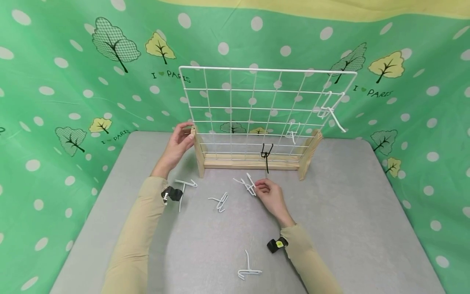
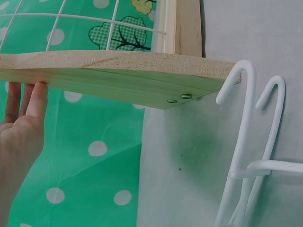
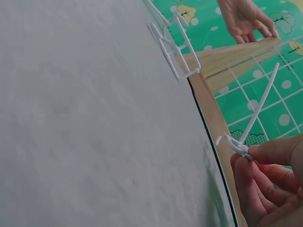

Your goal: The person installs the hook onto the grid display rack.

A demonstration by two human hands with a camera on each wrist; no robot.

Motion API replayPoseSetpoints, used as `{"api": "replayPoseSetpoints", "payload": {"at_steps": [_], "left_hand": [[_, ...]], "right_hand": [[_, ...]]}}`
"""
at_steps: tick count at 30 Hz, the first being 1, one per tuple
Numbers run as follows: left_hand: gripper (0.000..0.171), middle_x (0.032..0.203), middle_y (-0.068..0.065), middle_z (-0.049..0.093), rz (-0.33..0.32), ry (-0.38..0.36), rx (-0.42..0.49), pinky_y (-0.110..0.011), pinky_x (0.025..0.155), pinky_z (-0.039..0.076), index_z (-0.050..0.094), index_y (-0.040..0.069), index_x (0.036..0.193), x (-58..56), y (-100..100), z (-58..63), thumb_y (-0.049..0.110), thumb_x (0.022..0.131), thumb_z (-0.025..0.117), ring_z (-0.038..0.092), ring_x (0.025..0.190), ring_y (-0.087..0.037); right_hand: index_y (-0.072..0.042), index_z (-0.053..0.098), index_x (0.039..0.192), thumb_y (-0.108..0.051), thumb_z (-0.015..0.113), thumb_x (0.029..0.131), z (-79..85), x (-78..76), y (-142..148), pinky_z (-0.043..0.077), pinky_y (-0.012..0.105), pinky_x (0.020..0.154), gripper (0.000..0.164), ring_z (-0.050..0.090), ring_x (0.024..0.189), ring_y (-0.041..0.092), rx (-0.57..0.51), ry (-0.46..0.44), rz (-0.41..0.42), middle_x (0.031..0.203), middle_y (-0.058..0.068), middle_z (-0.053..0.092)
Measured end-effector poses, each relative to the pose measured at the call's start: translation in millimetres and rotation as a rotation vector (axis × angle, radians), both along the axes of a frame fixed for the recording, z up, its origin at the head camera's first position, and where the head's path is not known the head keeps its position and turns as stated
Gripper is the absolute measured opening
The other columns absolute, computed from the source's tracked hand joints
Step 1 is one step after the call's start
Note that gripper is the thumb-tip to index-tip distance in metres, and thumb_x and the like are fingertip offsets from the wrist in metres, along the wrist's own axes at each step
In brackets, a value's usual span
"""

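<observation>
A white wire grid (image 1: pixel 268 70) stands in a wooden base with a left side piece (image 1: pixel 198 153). My left hand (image 1: pixel 176 145) touches the upper end of that side piece; in the left wrist view its straight fingertips (image 2: pixel 38 97) press against the wood's outer face. Between thumb and fingertips, my right hand (image 1: pixel 271 198) pinches a white wire hook (image 1: pixel 249 188), held in front of the base. The right wrist view shows this hook's long prong (image 3: pixel 259 106) pointing upward. A black hook (image 1: pixel 266 155) hangs low on the grid, right of centre.
Two white hooks, one upper right (image 1: pixel 329 111) and one lower (image 1: pixel 291 134), hang on the grid. Loose white hooks lie on the grey table (image 1: pixel 352 212): one by the left wrist (image 1: pixel 185 183), one nearer the middle (image 1: pixel 221 201), one near the front (image 1: pixel 249 272). Green patterned cloth (image 1: pixel 55 163) surrounds the table.
</observation>
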State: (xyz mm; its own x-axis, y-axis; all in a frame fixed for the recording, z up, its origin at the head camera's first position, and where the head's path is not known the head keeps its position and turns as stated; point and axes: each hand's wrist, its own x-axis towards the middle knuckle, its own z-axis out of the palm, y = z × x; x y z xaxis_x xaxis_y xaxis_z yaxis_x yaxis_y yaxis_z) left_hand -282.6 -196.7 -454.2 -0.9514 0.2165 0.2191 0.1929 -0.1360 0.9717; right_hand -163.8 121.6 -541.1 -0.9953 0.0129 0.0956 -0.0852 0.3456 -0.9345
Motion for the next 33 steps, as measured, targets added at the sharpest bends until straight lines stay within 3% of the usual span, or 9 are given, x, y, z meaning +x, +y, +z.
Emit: {"api": "replayPoseSetpoints", "payload": {"at_steps": [8, 15, 17, 33], "left_hand": [[0.043, 0.126, -0.010, 0.043, -0.001, -0.001, 0.009, -0.033, 0.102, 0.046, 0.032, -0.002, 0.138, -0.6, 0, 0.6, 0.005, 0.099, 0.050, 0.044, 0.119, -0.024], [0.037, 0.126, -0.010, 0.043, -0.004, -0.004, 0.004, -0.034, 0.103, 0.044, 0.042, 0.010, 0.135, -0.4, -3, -0.8, 0.006, 0.099, 0.052, 0.044, 0.119, -0.024], [0.036, 0.126, -0.010, 0.043, -0.004, -0.006, 0.010, -0.034, 0.103, 0.045, 0.044, 0.011, 0.134, -0.7, -4, -1.4, 0.005, 0.099, 0.052, 0.044, 0.119, -0.024], [0.039, 0.125, -0.010, 0.043, -0.019, -0.010, 0.005, -0.035, 0.102, 0.045, 0.040, 0.006, 0.136, -1.0, -3, 1.5, 0.004, 0.099, 0.051, 0.046, 0.117, -0.023]], "right_hand": [[0.007, 0.064, 0.096, 0.013, 0.068, 0.081, 9.0, 5.3, -10, 0.056, 0.021, 0.067, 0.016, 0.064, 0.079, 0.024, -0.058, 0.007, 0.025, 0.086, 0.014, 0.065], [0.016, 0.060, 0.099, 0.015, 0.064, 0.083, 52.1, 19.4, -17, 0.056, 0.022, 0.069, 0.016, 0.063, 0.083, 0.038, -0.085, 0.030, 0.081, 0.090, 0.027, 0.063], [0.016, 0.060, 0.099, 0.014, 0.064, 0.084, 57.4, 21.1, -18, 0.056, 0.020, 0.070, 0.016, 0.063, 0.083, 0.038, -0.078, 0.024, 0.087, 0.091, 0.027, 0.062], [0.016, 0.060, 0.101, 0.015, 0.063, 0.085, 71.2, 25.4, -11, 0.055, 0.018, 0.071, 0.016, 0.063, 0.085, 0.040, -0.087, 0.010, 0.112, 0.091, 0.028, 0.062]]}}
